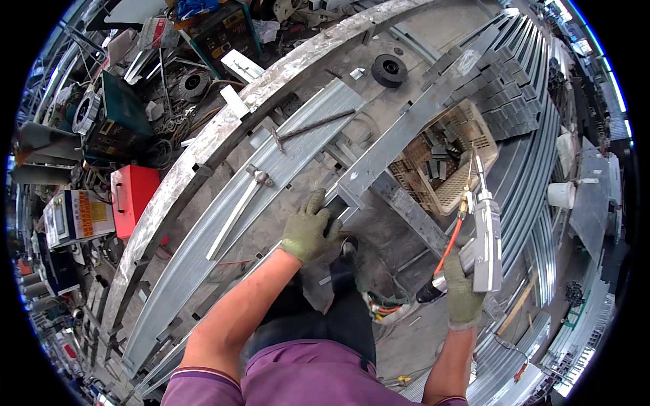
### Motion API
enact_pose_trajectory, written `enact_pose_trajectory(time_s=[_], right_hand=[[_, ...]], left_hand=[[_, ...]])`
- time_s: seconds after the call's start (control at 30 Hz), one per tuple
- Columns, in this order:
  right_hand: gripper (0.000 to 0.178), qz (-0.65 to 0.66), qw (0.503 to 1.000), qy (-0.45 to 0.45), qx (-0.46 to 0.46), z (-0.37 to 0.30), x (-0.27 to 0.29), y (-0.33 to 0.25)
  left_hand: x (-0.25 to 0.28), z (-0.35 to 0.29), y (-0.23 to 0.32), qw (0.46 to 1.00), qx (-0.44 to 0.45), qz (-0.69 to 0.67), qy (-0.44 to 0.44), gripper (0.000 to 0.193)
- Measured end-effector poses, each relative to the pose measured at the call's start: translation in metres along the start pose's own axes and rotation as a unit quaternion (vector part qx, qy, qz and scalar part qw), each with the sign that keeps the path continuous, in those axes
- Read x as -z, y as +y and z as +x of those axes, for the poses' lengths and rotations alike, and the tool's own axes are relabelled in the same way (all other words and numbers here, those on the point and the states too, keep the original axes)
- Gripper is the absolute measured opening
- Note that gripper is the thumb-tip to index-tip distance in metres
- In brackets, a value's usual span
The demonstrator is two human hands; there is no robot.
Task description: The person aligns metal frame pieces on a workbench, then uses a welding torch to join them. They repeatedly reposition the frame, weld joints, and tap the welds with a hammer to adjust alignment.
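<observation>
**My two gloved hands at the metal frame**

My left hand (308, 230) is in a green glove and presses down on a long grey metal bar (393, 145). My fingers curl over its edge. My right hand (464, 291) is far from it and is closed tight around a silver welding gun (486, 237) with an orange hose (449, 247). The gun points up. Just past its tip sits a tan plastic basket (467, 172). In the basket lie small grey metal pieces (433, 159)
</observation>
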State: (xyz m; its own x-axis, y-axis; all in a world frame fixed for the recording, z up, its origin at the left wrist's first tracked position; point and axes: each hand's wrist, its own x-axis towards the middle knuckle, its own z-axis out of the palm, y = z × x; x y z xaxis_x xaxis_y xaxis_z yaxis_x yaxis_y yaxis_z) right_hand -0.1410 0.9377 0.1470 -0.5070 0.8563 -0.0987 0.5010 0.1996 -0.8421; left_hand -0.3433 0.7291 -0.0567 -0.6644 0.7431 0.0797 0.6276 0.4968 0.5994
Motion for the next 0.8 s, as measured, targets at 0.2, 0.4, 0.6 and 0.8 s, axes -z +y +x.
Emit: enact_pose_trajectory(time_s=[0.2,0.4,0.6,0.8], right_hand=[[0.032,-0.014,0.990,-0.120,-0.079,0.071,0.013,0.066],[0.032,-0.067,0.975,-0.199,-0.065,0.130,0.021,0.153],[0.031,-0.029,0.972,-0.226,-0.057,0.155,0.025,0.177],[0.035,-0.020,0.964,-0.259,-0.060,0.169,0.030,0.196]], left_hand=[[0.031,-0.034,0.050,0.996,0.052,0.040,0.052,0.044],[-0.002,-0.055,0.062,0.970,0.226,0.073,-0.049,0.048],[-0.025,-0.033,0.054,0.943,0.308,0.106,-0.066,0.033],[-0.027,-0.034,0.052,0.949,0.299,0.088,-0.057,0.031]])
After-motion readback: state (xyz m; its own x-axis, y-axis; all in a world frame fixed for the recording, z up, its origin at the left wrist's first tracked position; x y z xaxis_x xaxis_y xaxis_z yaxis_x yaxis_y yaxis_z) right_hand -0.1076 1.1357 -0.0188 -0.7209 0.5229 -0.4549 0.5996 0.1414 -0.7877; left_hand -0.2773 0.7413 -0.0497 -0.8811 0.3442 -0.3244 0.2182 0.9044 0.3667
